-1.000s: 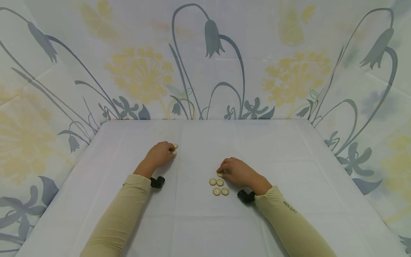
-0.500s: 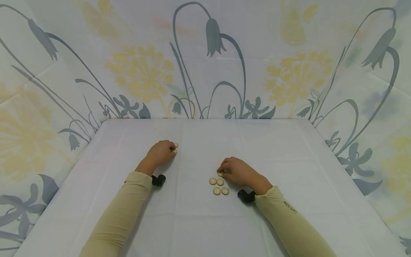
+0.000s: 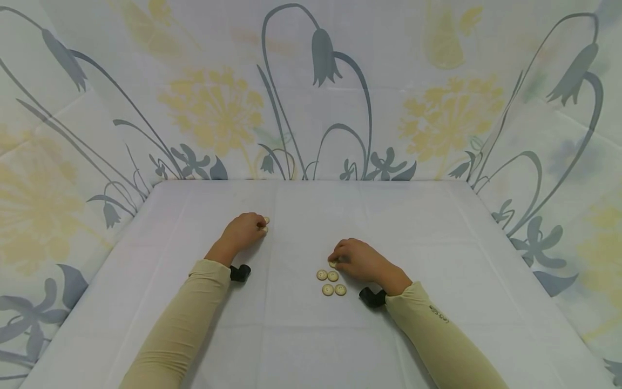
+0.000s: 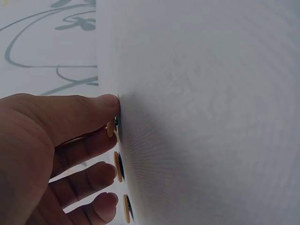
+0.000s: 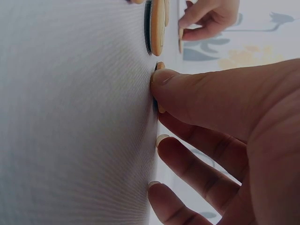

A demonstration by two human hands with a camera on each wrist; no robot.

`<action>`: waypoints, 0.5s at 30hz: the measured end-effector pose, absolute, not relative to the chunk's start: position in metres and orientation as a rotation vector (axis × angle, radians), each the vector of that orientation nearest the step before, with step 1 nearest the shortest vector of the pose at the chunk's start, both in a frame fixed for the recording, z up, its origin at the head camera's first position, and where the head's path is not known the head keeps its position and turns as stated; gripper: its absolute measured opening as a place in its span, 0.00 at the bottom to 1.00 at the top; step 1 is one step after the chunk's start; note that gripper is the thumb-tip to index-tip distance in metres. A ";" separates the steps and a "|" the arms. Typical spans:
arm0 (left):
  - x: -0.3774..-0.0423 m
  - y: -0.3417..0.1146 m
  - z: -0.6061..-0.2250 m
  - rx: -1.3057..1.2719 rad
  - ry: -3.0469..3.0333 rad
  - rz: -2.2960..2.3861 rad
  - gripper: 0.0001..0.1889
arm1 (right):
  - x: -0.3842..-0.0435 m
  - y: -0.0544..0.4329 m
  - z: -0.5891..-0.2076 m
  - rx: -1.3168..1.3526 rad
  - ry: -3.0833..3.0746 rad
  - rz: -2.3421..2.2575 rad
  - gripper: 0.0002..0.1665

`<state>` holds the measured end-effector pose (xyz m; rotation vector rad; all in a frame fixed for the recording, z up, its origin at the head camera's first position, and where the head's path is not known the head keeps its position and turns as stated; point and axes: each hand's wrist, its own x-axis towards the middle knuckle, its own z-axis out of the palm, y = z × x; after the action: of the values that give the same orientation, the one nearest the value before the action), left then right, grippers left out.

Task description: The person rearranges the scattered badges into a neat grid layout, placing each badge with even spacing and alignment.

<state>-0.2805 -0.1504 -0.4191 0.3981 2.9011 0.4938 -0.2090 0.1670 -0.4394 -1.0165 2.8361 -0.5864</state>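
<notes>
With my left hand (image 3: 241, 232), I am pinching a round wooden button (image 4: 110, 128) between thumb and forefinger, low against the white cloth (image 3: 311, 354) on the table's far left. Two more buttons, the middle one (image 4: 118, 167) and the end one (image 4: 126, 209), are lying close by my other fingertips. With my right hand (image 3: 360, 260), well apart from the left and nearer, I am gripping another button (image 3: 333, 264), thumb over its face. Just nearer than it, four loose buttons are lying flat in two side-by-side pairs, the farther pair (image 3: 332, 276) and the nearer pair (image 3: 340, 290).

I am judging the right side the riskier: the button there is sitting so close to the farther pair that a small slip of my thumb could be knocking them out of line. My black wrist camera (image 3: 372, 297) is sitting right of the nearer pair, so a low sweep leftward could be catching it. On the left, my loosely bent spare fingers could be nudging the neighbouring buttons if I lift carelessly, and a thin rim could be slipping from my pinch.
</notes>
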 end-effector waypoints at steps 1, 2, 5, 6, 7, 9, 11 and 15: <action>-0.281 -0.150 -0.419 0.396 2.901 0.495 0.16 | -0.209 0.167 -0.439 -1.021 2.838 -0.587 0.12; -0.281 -0.150 -0.419 0.395 2.900 0.497 0.15 | -0.209 0.167 -0.440 -1.024 2.840 -0.585 0.12; -0.282 -0.151 -0.421 0.392 2.901 0.506 0.15 | -0.209 0.168 -0.440 -1.023 2.842 -0.585 0.12; -0.282 -0.151 -0.421 0.389 2.900 0.512 0.15 | -0.209 0.168 -0.440 -1.022 2.842 -0.585 0.12; -0.282 -0.151 -0.421 0.390 2.900 0.514 0.15 | -0.209 0.168 -0.440 -1.025 2.844 -0.583 0.12; -0.282 -0.150 -0.421 0.389 2.897 0.519 0.15 | -0.209 0.168 -0.440 -1.029 2.845 -0.580 0.12; -0.281 -0.150 -0.421 0.395 2.897 0.519 0.14 | -0.209 0.169 -0.440 -1.041 2.848 -0.576 0.12; -0.279 -0.150 -0.419 0.396 2.900 0.519 0.13 | -0.209 0.168 -0.441 -1.036 2.843 -0.592 0.11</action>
<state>-0.2793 -0.1500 -0.4188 0.3965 2.8998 0.5192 -0.2091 0.1683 -0.4408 -1.0362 2.8432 -0.5919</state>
